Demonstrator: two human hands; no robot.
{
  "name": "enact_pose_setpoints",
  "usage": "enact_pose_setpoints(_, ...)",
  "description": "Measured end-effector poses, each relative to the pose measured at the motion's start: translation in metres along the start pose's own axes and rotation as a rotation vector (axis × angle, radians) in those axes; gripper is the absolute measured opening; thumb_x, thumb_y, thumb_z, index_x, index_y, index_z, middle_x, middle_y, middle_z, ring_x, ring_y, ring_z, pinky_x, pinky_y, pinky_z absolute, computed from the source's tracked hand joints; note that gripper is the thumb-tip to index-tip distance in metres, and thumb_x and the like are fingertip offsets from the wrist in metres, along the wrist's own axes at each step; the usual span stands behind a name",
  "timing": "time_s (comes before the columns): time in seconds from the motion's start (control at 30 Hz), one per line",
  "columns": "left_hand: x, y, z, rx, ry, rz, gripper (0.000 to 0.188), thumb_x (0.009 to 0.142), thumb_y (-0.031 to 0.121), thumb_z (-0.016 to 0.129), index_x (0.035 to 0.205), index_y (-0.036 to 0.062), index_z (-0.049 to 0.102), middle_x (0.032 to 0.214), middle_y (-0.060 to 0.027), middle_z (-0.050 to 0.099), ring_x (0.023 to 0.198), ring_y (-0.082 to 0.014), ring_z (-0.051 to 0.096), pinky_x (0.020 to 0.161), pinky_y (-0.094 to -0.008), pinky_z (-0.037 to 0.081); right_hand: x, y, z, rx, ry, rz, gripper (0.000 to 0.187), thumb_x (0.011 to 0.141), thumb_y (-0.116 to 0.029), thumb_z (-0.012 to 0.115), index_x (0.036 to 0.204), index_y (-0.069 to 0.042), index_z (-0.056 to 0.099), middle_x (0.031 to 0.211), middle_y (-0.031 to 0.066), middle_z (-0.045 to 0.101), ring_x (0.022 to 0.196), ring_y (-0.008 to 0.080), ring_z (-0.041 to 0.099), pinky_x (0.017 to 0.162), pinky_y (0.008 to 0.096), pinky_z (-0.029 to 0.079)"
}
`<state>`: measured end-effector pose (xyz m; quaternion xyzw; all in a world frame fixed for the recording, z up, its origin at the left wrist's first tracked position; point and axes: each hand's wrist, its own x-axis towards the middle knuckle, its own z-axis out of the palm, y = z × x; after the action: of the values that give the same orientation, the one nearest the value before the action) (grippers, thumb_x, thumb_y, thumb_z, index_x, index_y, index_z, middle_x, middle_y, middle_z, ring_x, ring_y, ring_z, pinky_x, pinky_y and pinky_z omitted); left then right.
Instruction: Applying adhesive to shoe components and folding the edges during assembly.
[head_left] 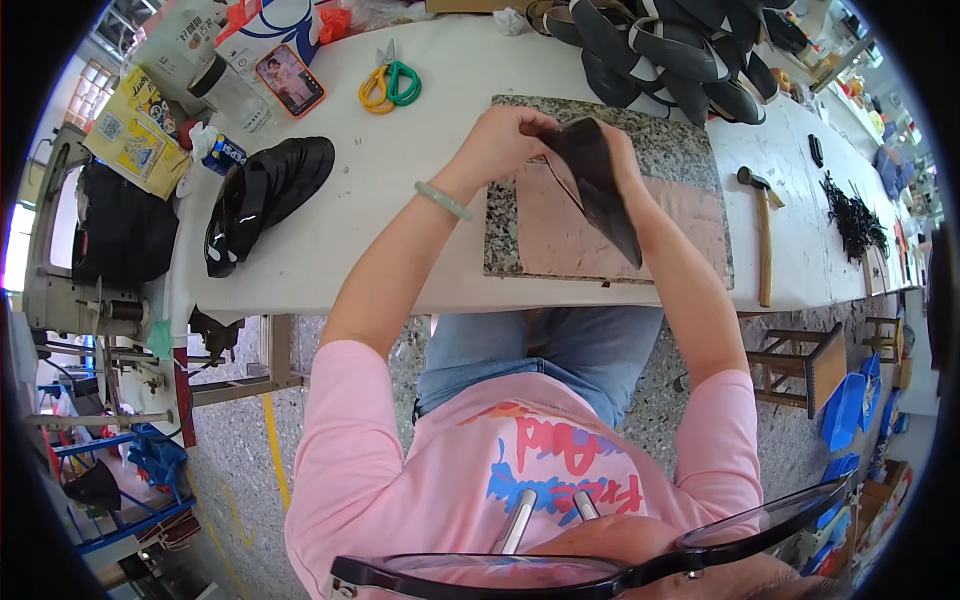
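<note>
A black shoe upper (598,180) is held up between my two hands over the granite slab (502,230). My left hand (508,142), a pale green bangle on its wrist, pinches the upper's far left edge. My right hand (622,165) grips its right side, with most of the fingers hidden behind the black material. Beneath the upper, a pinkish sheet (560,245) covers the near part of the slab. To the left rests a nested stack of shiny black uppers (275,185).
Dark uppers (680,55) are heaped at the back right. A wooden-handled hammer (765,235) lies right of the slab, near a bunch of black strips (855,220). Scissors (390,82), a phone (290,80) and a jar (235,95) occupy the back left. A sewing machine (75,230) stands beyond the table's left end.
</note>
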<state>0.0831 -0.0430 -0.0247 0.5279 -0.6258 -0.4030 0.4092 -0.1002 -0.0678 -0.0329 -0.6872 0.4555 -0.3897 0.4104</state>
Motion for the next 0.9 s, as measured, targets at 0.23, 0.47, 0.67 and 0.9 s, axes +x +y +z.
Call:
enact_pose_setpoints(0.23,-0.041,0.042,0.020,0.261,0.331,0.458,0.024,0.081,-0.009,0.061,0.103,-0.0055,0.066,0.092,-0.0105,0.070,0.087,-0.0176,0.067,0.079,-0.0287,0.054,-0.025,-0.048,-0.023,-0.308,0.078,-0.489,0.019,0.080,-0.001,0.060,0.099,-0.002,0.065,0.082,0.0169,0.066,0.071,0.0287,0.065,0.066,0.0324,0.050)
enact_pose_setpoints(0.47,-0.068,0.082,0.012,-1.023,-0.300,-0.162,0.020,0.096,0.022,0.057,0.104,0.0034,0.060,0.095,-0.0034,0.064,0.083,-0.0101,0.061,0.073,-0.0241,0.050,-0.045,-0.094,-0.063,-0.506,0.298,-1.155,0.039,0.067,0.006,0.061,0.104,-0.005,0.067,0.090,0.0093,0.069,0.090,0.0295,0.064,0.075,0.0310,0.049)
enact_pose_setpoints(0.67,-0.074,0.079,0.038,-0.793,-0.036,0.221,0.016,0.096,0.017,0.058,0.102,0.0023,0.059,0.098,0.0014,0.060,0.090,-0.0057,0.053,0.083,-0.0219,0.043,-0.081,-0.095,-0.057,0.405,0.203,-0.126,0.024,0.098,-0.023,0.056,0.108,-0.002,0.062,0.094,-0.0028,0.064,0.091,0.0050,0.055,0.079,0.0215,0.042)
enact_pose_setpoints(0.9,-0.081,0.077,0.055,-0.650,-0.009,0.287,0.017,0.094,0.018,0.061,0.101,0.0029,0.059,0.086,0.0056,0.058,0.076,-0.0014,0.049,0.068,-0.0165,0.040,-0.104,-0.075,-0.039,0.729,0.033,-0.081,0.023,0.098,-0.023,0.055,0.099,0.000,0.060,0.089,-0.0040,0.059,0.083,0.0017,0.049,0.076,0.0182,0.040)
